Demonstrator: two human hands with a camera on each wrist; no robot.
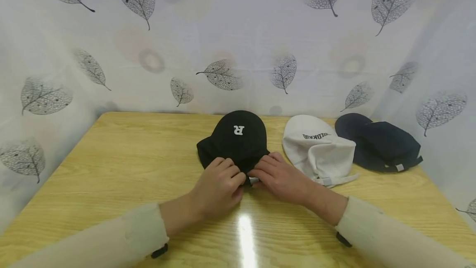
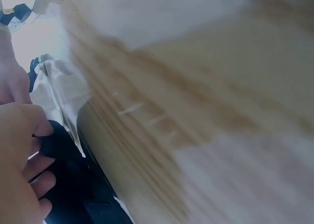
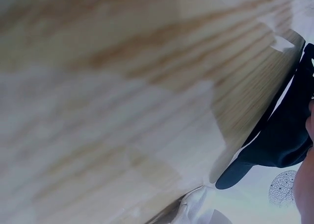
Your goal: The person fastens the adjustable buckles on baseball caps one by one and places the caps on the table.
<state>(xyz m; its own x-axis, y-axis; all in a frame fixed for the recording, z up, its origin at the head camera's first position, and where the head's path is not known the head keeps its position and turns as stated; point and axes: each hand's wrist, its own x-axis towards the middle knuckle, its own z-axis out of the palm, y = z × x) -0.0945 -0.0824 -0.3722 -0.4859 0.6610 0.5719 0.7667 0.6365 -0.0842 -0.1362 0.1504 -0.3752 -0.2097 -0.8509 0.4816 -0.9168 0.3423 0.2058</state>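
A black cap (image 1: 238,146) with a white letter R lies on the table at the middle of the head view. My left hand (image 1: 218,185) pinches the cap's near edge, its fingers curled. From the other side my right hand (image 1: 280,178) pinches the strap end, where a small pale buckle (image 1: 254,180) shows between the hands. The fingertips of both hands nearly meet. In the left wrist view the dark fabric of the black cap (image 2: 66,180) lies beside my curled fingers. Only a sliver of my right hand (image 3: 305,185) enters the right wrist view.
A white cap (image 1: 316,146) with dark lettering lies just right of the black one. Farther right is a navy cap (image 1: 390,144), touching or overlapped by the white one. The wooden table (image 1: 130,156) ends at a leaf-patterned curtain (image 1: 245,32) behind.
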